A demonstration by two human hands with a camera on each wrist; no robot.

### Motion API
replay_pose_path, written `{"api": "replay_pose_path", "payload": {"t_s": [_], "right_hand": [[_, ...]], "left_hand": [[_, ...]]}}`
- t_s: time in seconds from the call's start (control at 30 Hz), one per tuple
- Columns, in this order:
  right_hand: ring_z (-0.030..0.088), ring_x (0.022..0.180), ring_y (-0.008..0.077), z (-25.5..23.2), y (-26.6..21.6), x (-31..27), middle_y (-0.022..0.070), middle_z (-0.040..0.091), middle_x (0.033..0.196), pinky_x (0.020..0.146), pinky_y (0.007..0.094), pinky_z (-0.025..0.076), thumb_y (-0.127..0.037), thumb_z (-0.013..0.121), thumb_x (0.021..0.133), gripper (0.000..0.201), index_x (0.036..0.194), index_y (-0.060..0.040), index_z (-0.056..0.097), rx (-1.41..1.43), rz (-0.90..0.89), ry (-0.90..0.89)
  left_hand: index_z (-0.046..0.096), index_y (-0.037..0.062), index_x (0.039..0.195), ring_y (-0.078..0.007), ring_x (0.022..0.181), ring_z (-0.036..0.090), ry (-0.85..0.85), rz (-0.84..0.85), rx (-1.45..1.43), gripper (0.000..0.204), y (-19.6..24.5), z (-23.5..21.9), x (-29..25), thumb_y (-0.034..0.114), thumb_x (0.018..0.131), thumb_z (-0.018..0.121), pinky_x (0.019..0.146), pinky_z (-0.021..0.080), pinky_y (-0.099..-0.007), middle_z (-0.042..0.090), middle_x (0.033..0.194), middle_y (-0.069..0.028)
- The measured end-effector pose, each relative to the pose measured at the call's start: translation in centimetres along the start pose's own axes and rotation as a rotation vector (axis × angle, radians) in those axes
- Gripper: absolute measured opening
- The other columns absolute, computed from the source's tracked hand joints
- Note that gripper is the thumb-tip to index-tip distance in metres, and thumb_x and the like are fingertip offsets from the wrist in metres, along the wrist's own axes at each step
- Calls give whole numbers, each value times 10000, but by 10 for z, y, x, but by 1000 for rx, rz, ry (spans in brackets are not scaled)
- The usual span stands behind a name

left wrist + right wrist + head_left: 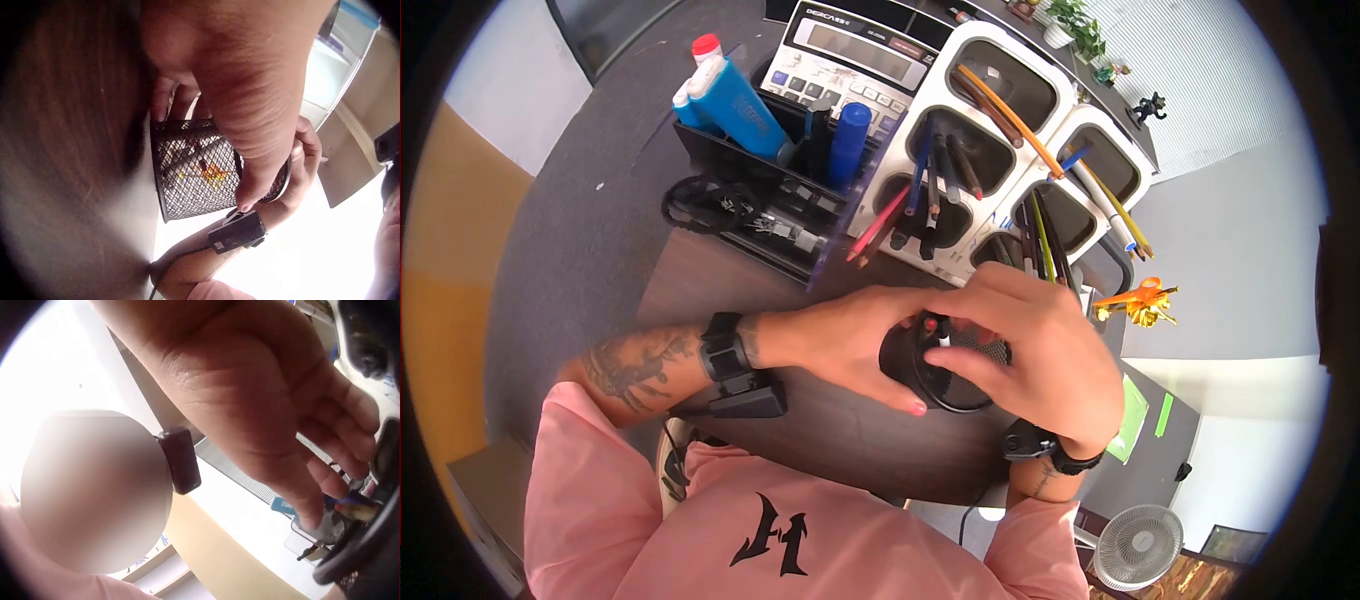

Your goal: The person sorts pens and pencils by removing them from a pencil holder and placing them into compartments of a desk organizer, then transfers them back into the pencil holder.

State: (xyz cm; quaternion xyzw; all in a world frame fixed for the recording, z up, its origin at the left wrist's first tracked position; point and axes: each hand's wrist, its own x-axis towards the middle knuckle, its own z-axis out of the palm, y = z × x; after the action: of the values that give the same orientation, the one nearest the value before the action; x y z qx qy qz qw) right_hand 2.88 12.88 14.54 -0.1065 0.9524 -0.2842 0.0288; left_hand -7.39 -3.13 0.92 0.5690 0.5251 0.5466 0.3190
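Your left hand (855, 340) is gripping mesh cup (194, 169), right hand (1030, 355) pinching a pen (943, 335) w/ fingertips; cup's tipping risk if you're pushing sideways.

My office desk, dark wood top (840, 440); desk calculator (850, 60), white compartment organiser (1010, 150) stocked with pens and pencils, black tray (770, 190) of markers and clips, mesh pen cup (945, 365) under my hands; small fan (1138, 545) on the floor
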Motion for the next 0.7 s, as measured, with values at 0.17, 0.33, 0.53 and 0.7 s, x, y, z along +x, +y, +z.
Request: {"api": "replay_pose_path", "payload": {"t_s": [0.17, 0.33, 0.53, 0.7], "right_hand": [[627, 815, 379, 9, 1, 4, 138, 595, 873, 693, 463, 494, -95, 696, 854, 191, 1034, -37, 669, -129, 20, -73], [632, 766, 361, -3, 3, -4, 136, 618, 863, 667, 431, 510, -58, 729, 818, 188, 995, -23, 676, -15, -53, 42], [639, 697, 192, -39, -1, -36, 142, 660, 835, 620, 278, 502, 31, 713, 799, 202, 995, 65, 675, 17, -280, 608], [630, 704, 199, -30, 2, -31, 187, 649, 906, 653, 278, 529, 41, 609, 914, 238, 1141, 110, 597, -31, -310, 1018]], "left_hand": [[501, 43, 1364, -241, 1026, 627, -19, 26, 0, 800, -4, 0, -2, 286, 703, 881, 892, 502, -366, 632, 1188, -137], [498, 30, 1363, -248, 1005, 625, -13, 18, -12, 811, -4, 0, -1, 300, 700, 880, 879, 499, -362, 631, 1151, -134], [500, -10, 1377, -277, 1200, 616, -34, -70, 7, 874, 1, -3, 0, 290, 669, 916, 1036, 471, -379, 619, 1299, -167], [476, -12, 1411, -270, 1223, 606, -35, -40, 1, 917, -2, -1, 0, 301, 670, 916, 1056, 462, -383, 609, 1331, -169]]}}
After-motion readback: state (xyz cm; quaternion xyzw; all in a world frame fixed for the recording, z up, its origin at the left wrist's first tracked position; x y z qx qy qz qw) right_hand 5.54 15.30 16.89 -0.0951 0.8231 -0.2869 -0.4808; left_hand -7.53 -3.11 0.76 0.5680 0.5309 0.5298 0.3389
